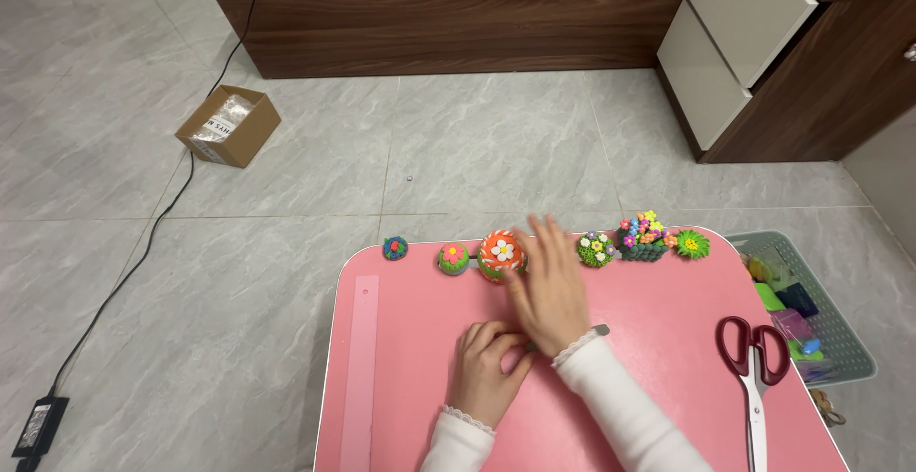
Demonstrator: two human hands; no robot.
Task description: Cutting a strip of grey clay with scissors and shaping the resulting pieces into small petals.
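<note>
Orange clay dome (501,254) with a white flower on top sat at the far edge of the pink bench (658,377), at about 12 o'clock from the person's hands. The right hand (549,291) lay stretched over the bench with its fingers (551,243) spread apart and flat, their tips just beside the dome at its 3 o'clock side; whether they touched it could not be told. The left hand (489,369) rested on the bench at 7 o'clock from the right one, its fingers curled together, and what they held, if anything, was hidden. A small green dome (453,259) stood at 9 o'clock from the orange one, and a tiny blue piece (395,248) farther the same way. At 3 o'clock along the same edge stood a green flowered ball (595,250), a dark basket of flowers (642,239) and a green leafy disc (692,244). Red-handled scissors (754,367) lay at 4 o'clock, near a grey plastic basket (844,338) off the bench. A pink ruler (360,377) lay along the left side.
</note>
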